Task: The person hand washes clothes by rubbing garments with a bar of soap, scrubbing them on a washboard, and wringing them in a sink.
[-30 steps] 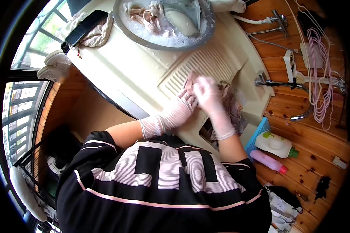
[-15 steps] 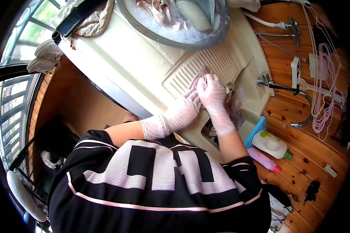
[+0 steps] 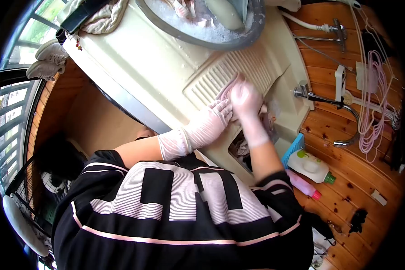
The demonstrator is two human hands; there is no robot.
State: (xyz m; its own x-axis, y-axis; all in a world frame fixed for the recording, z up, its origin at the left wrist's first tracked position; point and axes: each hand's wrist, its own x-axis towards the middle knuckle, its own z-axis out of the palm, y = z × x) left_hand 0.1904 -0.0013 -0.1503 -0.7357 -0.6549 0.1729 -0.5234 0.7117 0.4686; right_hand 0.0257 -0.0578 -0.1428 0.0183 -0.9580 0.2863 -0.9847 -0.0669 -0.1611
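A pinkish cloth (image 3: 228,88) lies bunched on the ribbed washboard area (image 3: 202,90) of the cream sink top. My left hand (image 3: 210,123), in a thin white glove, rests on the cloth's lower end with its fingers stretched out. Closed on the cloth, my gloved right hand (image 3: 246,99) is smeared by motion. Beyond them, a grey basin (image 3: 202,40) holds suds, pale cloth (image 3: 184,8) and a pale rounded object. Below my right hand, more wet cloth (image 3: 243,148) sits partly hidden in the sink hollow.
A phone (image 3: 83,15) lies on a cream cloth (image 3: 108,20) at the upper left. The faucet (image 3: 303,91), a white bottle (image 3: 308,165), a pink bottle (image 3: 303,183) and pink hangers (image 3: 371,103) are on the right. White shoes (image 3: 47,60) stand at the left.
The view has shifted, so the basin sits higher in the picture. My right hand has moved back and forth over the cloth, while my left hand stays at its lower end.
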